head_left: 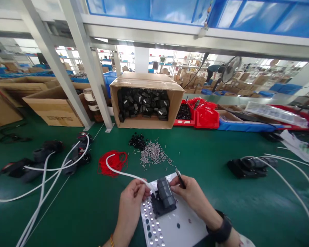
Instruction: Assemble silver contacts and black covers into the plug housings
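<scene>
Sitting at the near centre: a black part (166, 197), ribbed and roughly cylindrical on a flat black base, lies on a white plate (185, 230) with rows of holes along its left edge.
Left hand: the left hand (131, 202) is closed, fingertips pinching the end of a white cable (118, 170) just at the left side of the black part.
Right hand: the right hand (193, 197) is closed around a thin dark tool (179, 177) that sticks up toward the far side, while its fingertips touch the top right of the black part.
Wrists: a black band (221, 230) on the right, a thin gold bracelet (111, 240) on the left.
Cable run: the white cable curves away far-left, over a red wire coil (113, 164).
Beyond the plate: a scatter of small metal pins (154, 154), with a heap of small black pieces (137, 140) just far-left of it.
Far centre: an open cardboard box (144, 84) on its side, full of black parts.
Far right: red bins (207, 116) beside the box.
Right: a black assembly (247, 167) with white cables, well apart from the hands.
Left: more black assemblies (78, 154) tangled with white cables.
Surface: a green mat (208, 154) under everything.
</scene>
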The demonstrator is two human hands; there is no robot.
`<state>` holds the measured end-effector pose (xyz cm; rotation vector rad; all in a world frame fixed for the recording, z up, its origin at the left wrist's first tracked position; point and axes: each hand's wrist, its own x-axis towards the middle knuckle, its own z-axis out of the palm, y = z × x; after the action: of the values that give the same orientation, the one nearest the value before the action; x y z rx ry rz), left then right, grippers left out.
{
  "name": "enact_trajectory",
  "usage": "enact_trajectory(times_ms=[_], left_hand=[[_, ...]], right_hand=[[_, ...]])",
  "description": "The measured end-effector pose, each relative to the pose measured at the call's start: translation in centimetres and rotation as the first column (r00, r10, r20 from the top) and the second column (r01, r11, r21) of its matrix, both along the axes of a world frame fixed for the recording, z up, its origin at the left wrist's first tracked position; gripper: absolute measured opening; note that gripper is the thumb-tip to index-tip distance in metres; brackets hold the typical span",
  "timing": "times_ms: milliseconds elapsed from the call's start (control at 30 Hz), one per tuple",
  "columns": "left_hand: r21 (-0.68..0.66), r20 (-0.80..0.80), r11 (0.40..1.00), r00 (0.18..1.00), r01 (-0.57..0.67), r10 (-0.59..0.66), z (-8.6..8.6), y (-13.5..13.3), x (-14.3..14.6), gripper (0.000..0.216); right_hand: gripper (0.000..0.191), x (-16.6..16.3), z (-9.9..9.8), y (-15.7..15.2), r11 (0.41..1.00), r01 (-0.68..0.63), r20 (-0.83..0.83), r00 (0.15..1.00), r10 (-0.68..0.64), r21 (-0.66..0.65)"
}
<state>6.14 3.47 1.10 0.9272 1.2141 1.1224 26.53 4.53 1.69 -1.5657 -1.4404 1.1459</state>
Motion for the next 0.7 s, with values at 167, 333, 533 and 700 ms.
enact_trajectory(times_ms=[167,333,533,700], left_hand=[[0.012,-0.049,1.000,0.999,-0.010,0.010,0.3,-0.2,-0.2,0.028],[0.067,-0.211,0.995,0.976,0.073,-0.058,-0.1,-0.6,0.2,0.021],[0.100,-0.347,0.972,0.923,0.214,-0.168,-0.7,-0.5,0.7,0.011],[0.147,-0.458,0.950,0.870,0.277,-0.183,-0.3,-0.4,0.2,0.013]], right_hand=[[0.005,0.1,0.5,0.2,0.999,-0.048,0.128,0.991,0.046,0.006],[0.007,-0.1,0.8,0.1,0.988,-0.135,0.232,0.966,0.114,0.079],[0.021,0.3,-0.5,-1.0,0.925,-0.261,0.310,0.935,0.171,0.276],[0.032,1.2,-0.7,-1.3,0.885,-0.356,0.310,0.914,0.263,0.301]])
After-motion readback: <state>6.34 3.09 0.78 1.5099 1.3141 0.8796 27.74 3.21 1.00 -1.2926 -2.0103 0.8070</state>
